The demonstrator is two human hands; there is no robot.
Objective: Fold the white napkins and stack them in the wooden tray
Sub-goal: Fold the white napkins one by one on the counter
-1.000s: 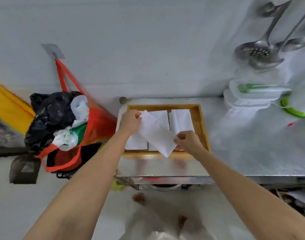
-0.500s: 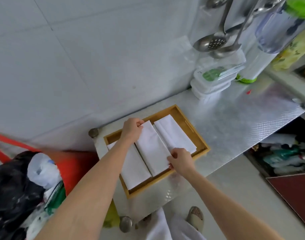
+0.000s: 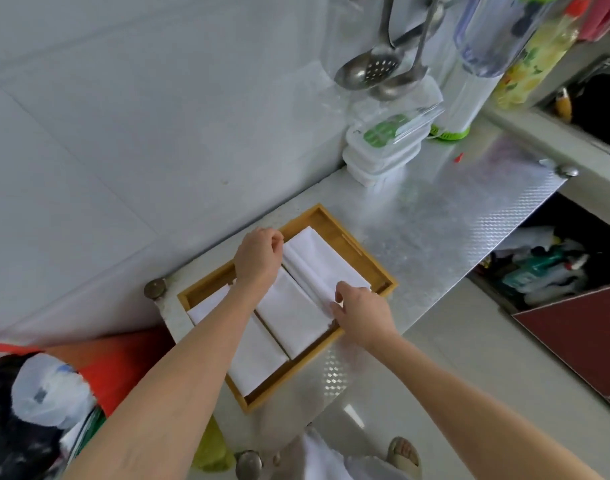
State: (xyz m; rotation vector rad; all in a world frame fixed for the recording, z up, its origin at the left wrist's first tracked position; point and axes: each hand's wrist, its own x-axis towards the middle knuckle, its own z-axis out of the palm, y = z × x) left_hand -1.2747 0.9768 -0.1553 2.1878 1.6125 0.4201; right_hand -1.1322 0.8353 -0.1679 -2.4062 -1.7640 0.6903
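Bright, even daylight, glare on the steel counter (image 3: 435, 216), wide-angle bending and soft edges.

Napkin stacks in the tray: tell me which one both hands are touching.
The rightmost stack, by the tray's right rim. The left hand holds its far end, the right hand its near end; the other two lie untouched.

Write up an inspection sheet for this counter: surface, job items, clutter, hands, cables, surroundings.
Surface: patterned metal counter, shiny.
Job's things: wooden tray holds three rows of folded white napkins.
Clutter: stacked plastic containers and a blender base against the wall.
Hands: left hand grips the far end of the right-row napkin; right hand pinches its near end.
Cables: nothing seen.
Surroundings: ladles hang on the tiled wall; red bag left of the counter.
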